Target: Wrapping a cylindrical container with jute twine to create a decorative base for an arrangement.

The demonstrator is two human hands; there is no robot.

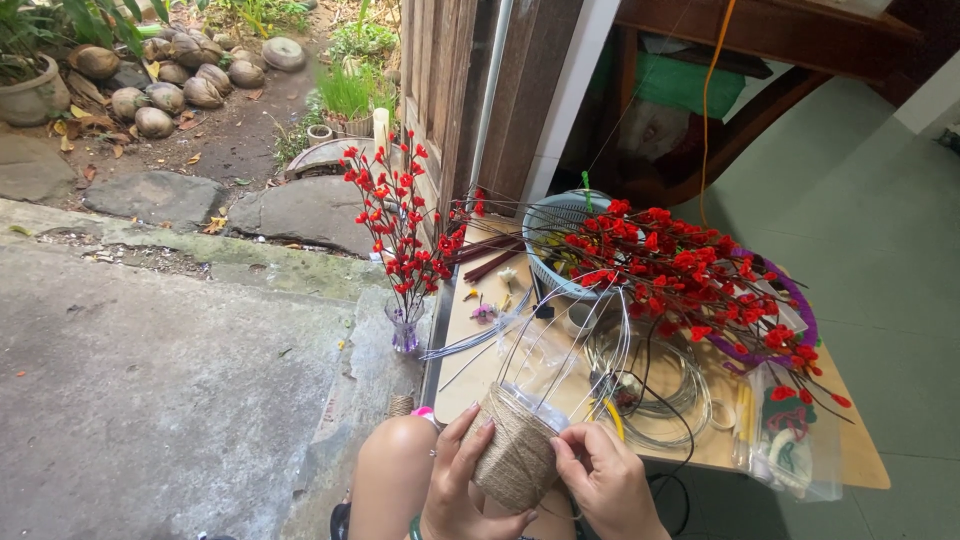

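Twine wrapping is the step you appear to be in, judged from how your hands sit on the jar. Starting at the left of the view, a small glass vase (pixel 405 328) of red blossom stems (pixel 400 215) stands on the concrete step, well apart from your work. Next comes your left hand (pixel 455 480), cupped around the near side of the twine-wrapped jar (pixel 515 455), thumb and fingers curled on the jute, grasping it. The jar sits low in the middle of the view, just above your knee (pixel 392 465) and at the near edge of the wooden table (pixel 860 455). Its long axis tilts: the clear, still-bare neck end points up and away from you toward the table, and the wrapped base points down toward your lap. Your right hand (pixel 610 485) is against the jar's right side, fingertips pinched at the edge of the wrapping; whether a loose strand is between them you cannot tell here.

The next move, as a judgement, calls for steady tension and a slow turn of the jar so each coil lies touching the last.

Further right on the table lie coils of wire (pixel 660 385), a pale woven basket (pixel 560 225) and a spray of red blossom branches (pixel 690 270).
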